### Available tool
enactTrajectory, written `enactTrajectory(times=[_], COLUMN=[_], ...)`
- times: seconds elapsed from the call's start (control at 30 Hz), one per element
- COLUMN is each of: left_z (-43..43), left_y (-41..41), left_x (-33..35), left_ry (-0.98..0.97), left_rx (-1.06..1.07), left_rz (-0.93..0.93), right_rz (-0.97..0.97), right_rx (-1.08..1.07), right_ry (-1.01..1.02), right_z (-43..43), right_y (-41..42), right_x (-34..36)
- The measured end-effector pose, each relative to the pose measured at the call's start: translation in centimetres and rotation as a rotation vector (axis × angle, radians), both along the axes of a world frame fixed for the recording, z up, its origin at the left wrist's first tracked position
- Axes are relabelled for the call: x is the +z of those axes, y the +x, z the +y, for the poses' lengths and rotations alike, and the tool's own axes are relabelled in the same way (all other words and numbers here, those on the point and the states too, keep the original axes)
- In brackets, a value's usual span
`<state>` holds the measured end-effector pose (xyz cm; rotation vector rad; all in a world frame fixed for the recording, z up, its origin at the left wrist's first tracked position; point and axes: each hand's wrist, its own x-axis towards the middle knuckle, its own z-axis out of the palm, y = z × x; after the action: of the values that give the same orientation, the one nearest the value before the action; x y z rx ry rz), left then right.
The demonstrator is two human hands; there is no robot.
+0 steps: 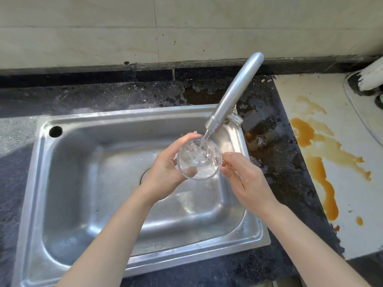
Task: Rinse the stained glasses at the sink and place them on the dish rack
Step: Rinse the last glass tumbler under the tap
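Presently: steel sink [68, 183] otherwise bare, no rack or other glasses in view. Tap [234, 94] running. One glass [199, 160] held under stream w/ left hand [165, 168] wrapped round it, right hand [246, 179] fingertips steadying rim. Judged mid-rinse; racking not yet done.

The glass [199, 160] was clear and colourless. The sink [87, 183] and tap [234, 92] were silvery grey steel. The bench [87, 96] was black, speckled, with rusty brown patches. A white board [342, 162] bore orange-brown streaks. The wall [186, 27] was pale beige.
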<state>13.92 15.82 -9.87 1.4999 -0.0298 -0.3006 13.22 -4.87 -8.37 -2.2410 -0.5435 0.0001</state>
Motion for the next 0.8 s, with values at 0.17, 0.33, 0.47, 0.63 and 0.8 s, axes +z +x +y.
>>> enactTrajectory(times=[0.17, 0.33, 0.47, 0.63, 0.8], left_z=[-0.3, 0.0, -0.3, 1.2, 1.3], left_y=[1.8, 2.0, 2.8, 2.4, 2.8], left_x=[-0.1, 0.0, 0.6, -0.2, -0.1], left_ry=[0.023, 0.039, 0.043, 0.090, -0.022], left_rx=[0.020, 0.005, 0.051, 0.009, -0.038], left_rz=[-0.027, -0.091, -0.106, -0.024, 0.217], right_rz=[0.007, -0.020, 0.000, 0.056, 0.270], right_rx=[-0.027, 0.025, -0.031, -0.017, -0.141], right_ry=[-0.026, -0.017, 0.006, -0.054, -0.144], right_z=[0.0, -0.1, 0.4, 1.4, 2.7], right_y=[2.3, 1.7, 3.2, 2.7, 5.7], right_x=[0.1, 0.1, -0.1, 0.3, 2.6])
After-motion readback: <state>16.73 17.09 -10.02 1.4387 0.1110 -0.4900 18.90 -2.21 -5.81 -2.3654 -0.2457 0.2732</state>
